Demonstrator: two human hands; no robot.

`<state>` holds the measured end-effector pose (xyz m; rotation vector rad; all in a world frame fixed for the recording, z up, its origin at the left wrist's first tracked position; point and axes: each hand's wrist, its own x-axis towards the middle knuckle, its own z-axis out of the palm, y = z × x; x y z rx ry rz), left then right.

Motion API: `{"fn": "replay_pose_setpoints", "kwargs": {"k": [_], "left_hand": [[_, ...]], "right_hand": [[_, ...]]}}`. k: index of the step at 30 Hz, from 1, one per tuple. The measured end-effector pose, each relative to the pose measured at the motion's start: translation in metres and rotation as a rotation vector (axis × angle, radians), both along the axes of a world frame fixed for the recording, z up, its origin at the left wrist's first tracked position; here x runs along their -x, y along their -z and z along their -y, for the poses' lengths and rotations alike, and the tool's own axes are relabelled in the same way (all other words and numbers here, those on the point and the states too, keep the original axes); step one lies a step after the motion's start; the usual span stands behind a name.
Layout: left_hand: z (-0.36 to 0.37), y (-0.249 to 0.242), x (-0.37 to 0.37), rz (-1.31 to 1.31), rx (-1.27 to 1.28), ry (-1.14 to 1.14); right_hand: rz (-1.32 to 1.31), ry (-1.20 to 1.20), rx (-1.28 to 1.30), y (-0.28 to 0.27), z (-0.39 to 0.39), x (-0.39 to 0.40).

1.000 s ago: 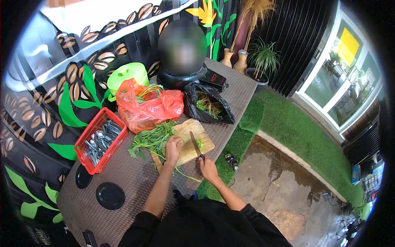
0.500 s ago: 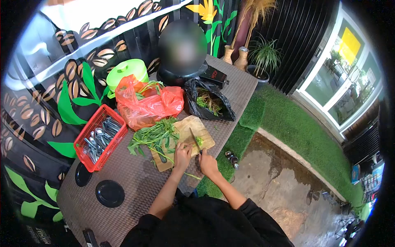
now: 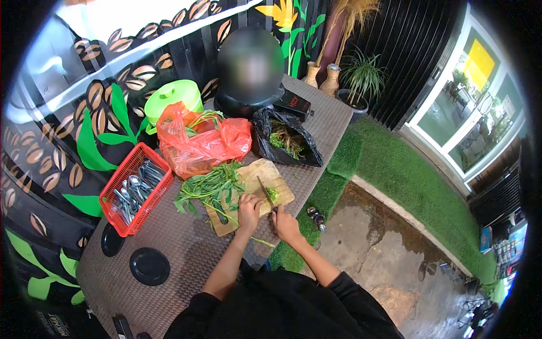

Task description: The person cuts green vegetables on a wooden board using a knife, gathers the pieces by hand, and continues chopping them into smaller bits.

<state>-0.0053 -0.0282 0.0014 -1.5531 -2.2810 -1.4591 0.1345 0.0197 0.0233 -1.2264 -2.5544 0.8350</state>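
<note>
A wooden cutting board (image 3: 261, 166) lies on the table, with a small heap of chopped greens (image 3: 272, 194) on its right part. My right hand (image 3: 285, 223) grips a knife (image 3: 263, 187) by its handle, the blade pointing away over the board beside the heap. Just left of the blade, my left hand (image 3: 249, 210) presses with curled fingers on green stems, which are mostly hidden beneath it. A bunch of leafy greens (image 3: 210, 186) spreads across the board's left side and onto the table. One pale stem (image 3: 262, 243) pokes out near the front edge.
A red basket of cutlery (image 3: 135, 192) and two black plates (image 3: 149, 266) are on the left. Behind the board sit a red plastic bag (image 3: 203, 144), a black bag with plant scraps (image 3: 288, 138) and a green lidded container (image 3: 172, 99). The table edge (image 3: 322, 169) runs along the right.
The knife blade has shifted very slightly left, beside the chopped greens. Both hands stay in nearly the same place, and the whole view has moved a little.
</note>
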Motion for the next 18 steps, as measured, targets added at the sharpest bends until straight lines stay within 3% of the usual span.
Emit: {"fn": "replay_pose_setpoints", "kwargs": {"k": [10, 13, 18], "left_hand": [[0.001, -0.003, -0.001, 0.042, -0.008, -0.005], [0.002, -0.007, -0.002, 0.053, -0.03, 0.001], [0.003, -0.003, -0.004, 0.052, -0.001, -0.019]], "right_hand": [[0.047, -0.109, -0.055, -0.013, -0.015, 0.006], [0.14, 0.06, 0.031, -0.003, 0.013, 0.016], [0.062, 0.036, 0.068, 0.002, -0.01, 0.032]]}}
